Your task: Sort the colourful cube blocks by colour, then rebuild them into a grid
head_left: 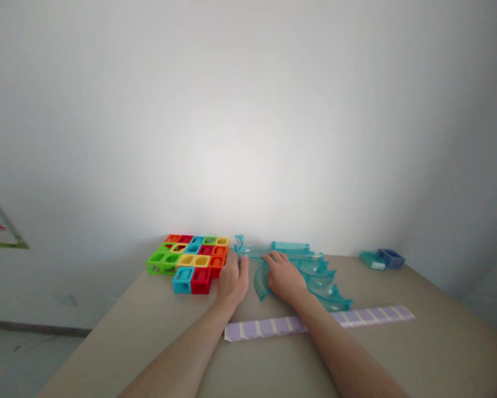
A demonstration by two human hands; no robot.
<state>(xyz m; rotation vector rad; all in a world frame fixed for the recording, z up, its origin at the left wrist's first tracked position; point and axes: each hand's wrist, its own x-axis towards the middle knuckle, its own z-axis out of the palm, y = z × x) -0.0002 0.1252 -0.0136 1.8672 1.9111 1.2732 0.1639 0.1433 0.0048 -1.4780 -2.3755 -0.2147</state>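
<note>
My left hand [233, 280] rests on the table beside the right edge of the block group, its thumb apart from the fingers. The fingertips are partly hidden, and I see nothing held in it. Colourful hollow cube blocks [188, 260] in red, blue, green, yellow and orange lie side by side to its left. My right hand [286, 277] is bent over the clear teal track pieces, fingers curled at a curved track piece [261, 281]. Just beyond both hands lies a straight teal track piece [254, 251]. More curved pieces [323, 282] spread out to the right.
A purple strip with pale stripes [268, 327] lies across the table under my right forearm. At the far right sit a blue container [391, 258] and teal pieces [371, 260]. The white wall [248, 138] rises behind the table [148, 331].
</note>
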